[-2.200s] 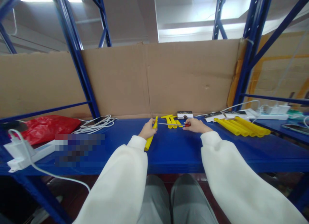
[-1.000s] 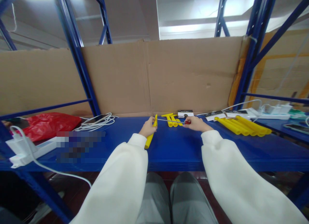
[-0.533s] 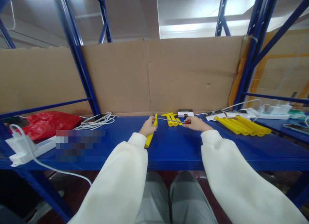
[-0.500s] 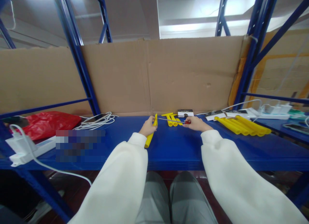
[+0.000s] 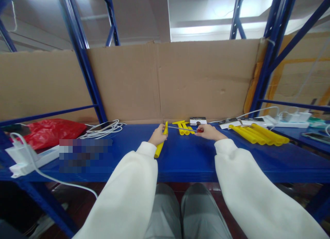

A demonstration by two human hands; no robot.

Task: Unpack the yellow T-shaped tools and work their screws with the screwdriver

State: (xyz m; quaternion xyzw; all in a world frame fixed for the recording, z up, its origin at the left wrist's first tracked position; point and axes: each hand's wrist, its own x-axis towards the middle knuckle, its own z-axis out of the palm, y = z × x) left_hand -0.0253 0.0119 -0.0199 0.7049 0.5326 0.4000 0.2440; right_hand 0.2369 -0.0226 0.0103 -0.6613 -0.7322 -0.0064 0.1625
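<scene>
My left hand (image 5: 157, 135) is closed around a yellow T-shaped piece (image 5: 159, 150), its tube end pointing toward me and its crossbar upright. My right hand (image 5: 209, 132) grips the red handle of a screwdriver (image 5: 182, 128), whose long thin metal shaft points left. The shaft's tip reaches the yellow crossbar beside my left fingers; whether it sits in a screw is too small to tell. Behind the shaft lie several yellow T-shaped pieces (image 5: 182, 129) in a row. A small black-and-white box (image 5: 198, 121) stands near my right hand.
Several yellow tubes (image 5: 259, 135) lie at the right of the blue table (image 5: 188, 163). A red plastic bag (image 5: 55, 131), coiled white cable (image 5: 105, 129) and white power strip (image 5: 48, 156) are on the left. A cardboard panel (image 5: 201, 77) closes off the back; blue metal posts (image 5: 90, 74) rise beside it.
</scene>
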